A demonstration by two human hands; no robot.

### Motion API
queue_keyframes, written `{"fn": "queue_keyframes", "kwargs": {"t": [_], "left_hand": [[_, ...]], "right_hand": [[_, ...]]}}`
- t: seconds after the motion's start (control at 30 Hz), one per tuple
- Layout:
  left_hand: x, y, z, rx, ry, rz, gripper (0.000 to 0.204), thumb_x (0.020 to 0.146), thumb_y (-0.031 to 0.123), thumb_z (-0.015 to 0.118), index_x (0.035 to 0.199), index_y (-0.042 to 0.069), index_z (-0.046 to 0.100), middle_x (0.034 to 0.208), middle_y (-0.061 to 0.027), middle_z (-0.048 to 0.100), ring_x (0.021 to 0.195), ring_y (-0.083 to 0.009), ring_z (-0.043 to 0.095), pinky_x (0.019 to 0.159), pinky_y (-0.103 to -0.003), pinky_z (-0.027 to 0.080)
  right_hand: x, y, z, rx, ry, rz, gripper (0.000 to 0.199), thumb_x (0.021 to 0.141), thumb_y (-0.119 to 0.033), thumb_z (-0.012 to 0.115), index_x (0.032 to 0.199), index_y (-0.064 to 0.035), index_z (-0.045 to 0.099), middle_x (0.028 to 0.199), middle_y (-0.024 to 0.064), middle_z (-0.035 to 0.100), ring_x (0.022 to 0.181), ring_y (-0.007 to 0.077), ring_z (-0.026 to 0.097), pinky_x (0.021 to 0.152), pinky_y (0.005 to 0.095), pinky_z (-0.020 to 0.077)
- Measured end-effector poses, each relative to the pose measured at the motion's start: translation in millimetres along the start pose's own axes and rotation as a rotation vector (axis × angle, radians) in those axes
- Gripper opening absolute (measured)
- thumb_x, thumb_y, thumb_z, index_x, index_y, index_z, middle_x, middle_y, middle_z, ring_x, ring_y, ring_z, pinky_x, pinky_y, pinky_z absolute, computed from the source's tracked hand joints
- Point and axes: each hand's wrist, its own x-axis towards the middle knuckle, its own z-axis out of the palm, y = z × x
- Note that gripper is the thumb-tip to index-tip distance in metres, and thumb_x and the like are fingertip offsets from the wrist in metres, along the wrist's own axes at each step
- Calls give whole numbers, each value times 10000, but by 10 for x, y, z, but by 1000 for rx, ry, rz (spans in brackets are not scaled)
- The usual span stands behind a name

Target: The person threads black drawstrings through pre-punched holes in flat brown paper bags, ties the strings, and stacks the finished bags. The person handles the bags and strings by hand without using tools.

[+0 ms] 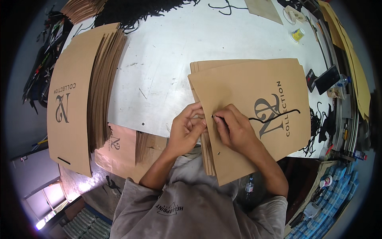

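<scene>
A flat brown paper bag (pixel 246 87) with dark print lies on top of a small stack of similar bags in front of me. A thin black cord (pixel 274 118) runs across its printed face. My right hand (pixel 235 128) is closed in a pinch on the cord, right at a small hole near the bag's left edge. Below it, a second punched hole (pixel 218 153) shows. At that same edge my left hand (pixel 187 129) is closed, its fingers curled and the tips partly hidden behind the paper.
On the left stands a tall stack of brown bags (pixel 73 79). Black cords (pixel 139 10) are heaped at the table's far side, more cords (pixel 317 127) at the right. A yellow-labelled tub (pixel 297 35) and a dark phone-like device (pixel 327 79) sit on the white table (pixel 159 71).
</scene>
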Motion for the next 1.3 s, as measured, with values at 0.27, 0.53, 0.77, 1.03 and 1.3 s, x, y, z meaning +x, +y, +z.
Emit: {"fn": "queue_keyframes", "kwargs": {"t": [0.27, 0.53, 0.77, 1.03, 1.3], "left_hand": [[-119, 157, -94, 613, 177, 147, 297, 970, -85, 609, 1262, -100, 556, 1031, -115, 717, 924, -162, 711, 785, -281, 592], [-248, 372, -202, -99, -132, -234, 502, 1018, 56, 617, 1497, 35, 468, 951, -99, 719, 812, -134, 705, 713, -260, 592], [-158, -11, -134, -3, 20, -90, 554, 941, -68, 601, 1471, 25, 469, 912, -54, 667, 795, -100, 662, 691, -266, 580], [-134, -94, -364, 705, 211, 444, 250, 912, -101, 680, 1139, -27, 606, 1053, -141, 708, 1004, -196, 716, 854, -319, 595], [-54, -139, -353, 335, 58, 199, 131, 957, -71, 650, 1086, -49, 652, 1057, -114, 705, 987, -142, 686, 866, -296, 569]], "right_hand": [[-4, -53, 114, 71, 33, 239, 223, 886, -7, 703, 1105, 10, 664, 1012, 178, 612, 913, 346, 642, 764, 419, 529], [-96, -142, 243, 85, 49, 59, 408, 749, 58, 754, 1127, -93, 778, 1105, 153, 583, 1034, 343, 578, 876, 436, 495], [7, -410, 447, 315, 240, -36, 295, 827, 135, 679, 1112, 67, 711, 971, 118, 609, 708, 181, 600, 614, 281, 535], [105, -192, 428, 102, -75, 210, 124, 879, 83, 620, 995, 46, 643, 923, 170, 606, 803, 330, 642, 705, 387, 524], [59, -86, 383, 448, -54, 470, 53, 976, 13, 584, 987, 30, 633, 900, 98, 593, 762, 156, 570, 689, 303, 470]]}}
